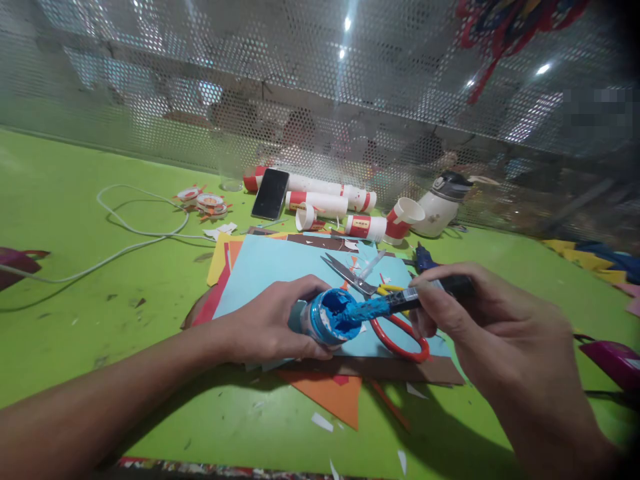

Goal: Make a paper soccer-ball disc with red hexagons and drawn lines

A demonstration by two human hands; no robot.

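Observation:
My left hand (280,320) is wrapped round a small paint jar (320,323), tilted with its mouth toward my right side. Blue paint coats the inside and rim. My right hand (480,320) grips a black marker-like pen (430,292) whose front part is thickly smeared with blue paint; its end reaches into the jar's mouth. Beneath both hands lies a stack of coloured paper with a light blue sheet (270,267) on top. Red-handled scissors (403,350) rest on it with their blades apart, partly hidden by the pen. A brown strip (400,370) and an orange piece (330,397) stick out below.
Behind the paper are a phone (271,193), red-and-white paper cups (405,217) and a white kettle-like jug (440,207). A white cable (135,247) loops at left. Paper flowers (213,205) lie nearby. A magenta tool (610,360) is at right. Perforated metal (300,87) stands behind.

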